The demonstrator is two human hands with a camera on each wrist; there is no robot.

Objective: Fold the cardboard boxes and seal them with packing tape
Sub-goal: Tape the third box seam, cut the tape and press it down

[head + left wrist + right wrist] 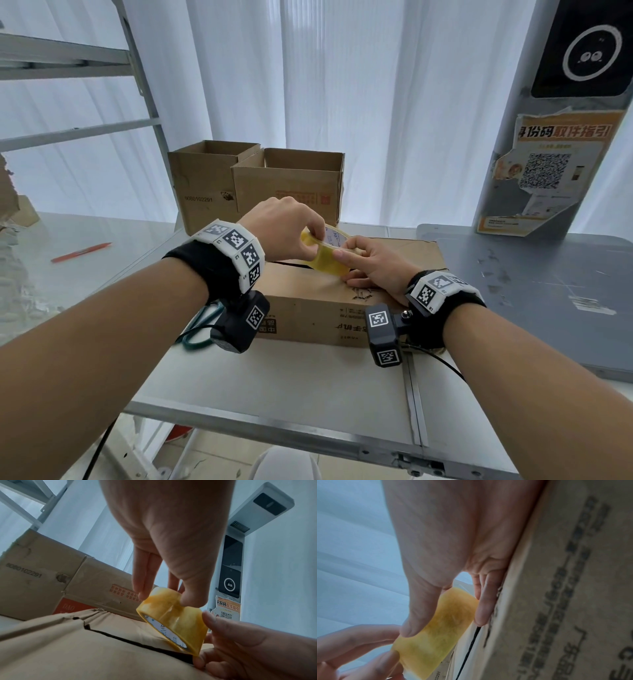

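A flat brown cardboard box [322, 301] lies on the table in front of me, its top flaps folded in with a dark seam [133, 641] between them. Both hands hold a yellowish roll of packing tape [325, 253] [173, 618] [433, 635] just above that seam. My left hand [291, 229] [164, 547] pinches the roll from above with thumb and fingers. My right hand [373, 263] [453, 561] grips its near side, thumb on the tape face, lower fingers resting on the box top [556, 588].
Two open-topped cardboard boxes [205, 181] [291, 185] stand behind at the table's back. A red pen [80, 252] lies on the left glass surface. Green-handled scissors [195, 329] sit beside the flat box. A grey kiosk post [555, 137] rises at right over a grey tray [548, 291].
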